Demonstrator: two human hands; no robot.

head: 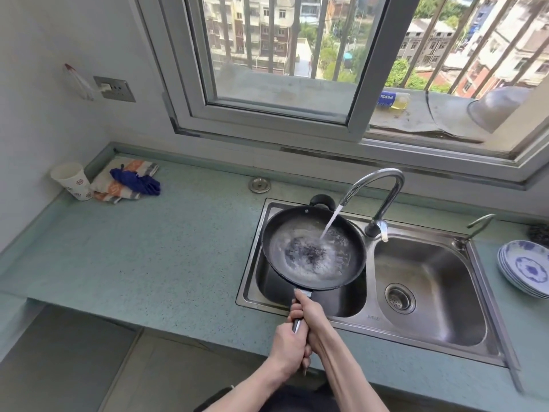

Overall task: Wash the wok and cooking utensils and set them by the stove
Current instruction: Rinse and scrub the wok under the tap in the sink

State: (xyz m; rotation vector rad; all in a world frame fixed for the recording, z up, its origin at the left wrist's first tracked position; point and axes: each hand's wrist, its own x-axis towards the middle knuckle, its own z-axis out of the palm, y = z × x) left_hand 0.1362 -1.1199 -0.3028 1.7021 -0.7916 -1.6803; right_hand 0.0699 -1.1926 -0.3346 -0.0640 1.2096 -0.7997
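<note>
We grip the wok (313,248) handle with both hands, left hand (289,346) behind right hand (309,315), holding it under the running faucet (383,188) over the left sink (297,304) basin.

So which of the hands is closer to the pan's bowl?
The right. The right hand grips the handle just below the wok, next to its rim. The left hand grips the same handle lower down, nearer the person.
</note>
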